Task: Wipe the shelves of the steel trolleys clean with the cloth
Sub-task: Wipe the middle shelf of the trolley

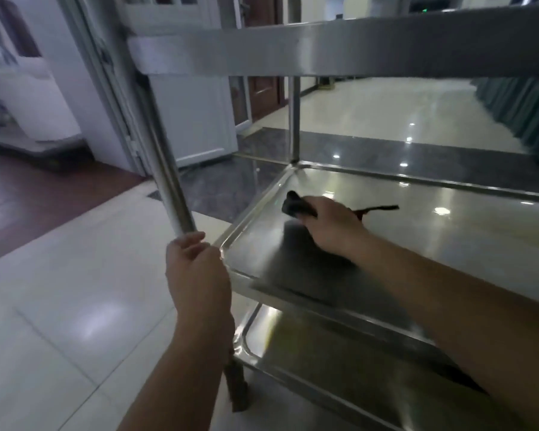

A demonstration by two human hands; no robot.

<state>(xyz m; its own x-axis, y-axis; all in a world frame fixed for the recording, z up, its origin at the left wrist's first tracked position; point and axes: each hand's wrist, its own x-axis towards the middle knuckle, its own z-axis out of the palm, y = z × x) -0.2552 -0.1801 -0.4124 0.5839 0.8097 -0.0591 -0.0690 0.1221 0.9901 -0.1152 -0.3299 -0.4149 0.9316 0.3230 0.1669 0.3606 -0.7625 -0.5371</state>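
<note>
The cloth (296,205) is half hidden in the gripping right hand (330,225) on the middle shelf (448,231), while the post (165,169) is clasped by the left hand (196,275).

Silver trolley, dark cloth, pale tiled floor.
Steel trolley (339,54) showing plain shiny silver; cloth (296,205) on the middle shelf near its left edge looking black with a red bit; floor (75,306) showing glossy cream tiles, a dark grey speckled band, reddish-brown wood far left; door (196,119) white.
</note>
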